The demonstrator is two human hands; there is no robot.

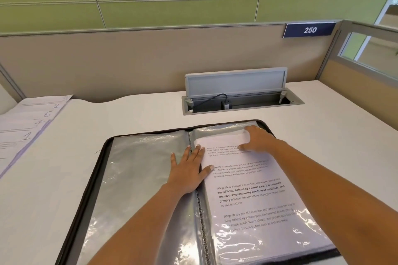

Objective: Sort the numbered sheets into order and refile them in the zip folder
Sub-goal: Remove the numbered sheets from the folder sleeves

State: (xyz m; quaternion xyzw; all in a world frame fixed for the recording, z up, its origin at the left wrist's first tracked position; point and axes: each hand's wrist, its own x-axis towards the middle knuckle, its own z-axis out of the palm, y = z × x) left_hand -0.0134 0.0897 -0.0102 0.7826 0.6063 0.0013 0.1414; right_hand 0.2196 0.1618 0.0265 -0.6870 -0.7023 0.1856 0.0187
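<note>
While the left hand [189, 170] is pressing flat, fingers spread, on the spine of the zip folder [140, 168], the right hand [258, 139] is curling over the top corner of the sleeved sheet [254, 196], pinch unclear. Numbered sheets [28, 127] are lying well left of both hands.

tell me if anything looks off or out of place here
The fanned white numbered sheets at the left edge of the white desk read 2, 6, 4, 1, so they are out of order. The grey metal cable hatch lid behind the black zip folder stands open. Nothing looks spilled or torn.

Bright, even; glare on plastic sleeves [290, 241]
</note>
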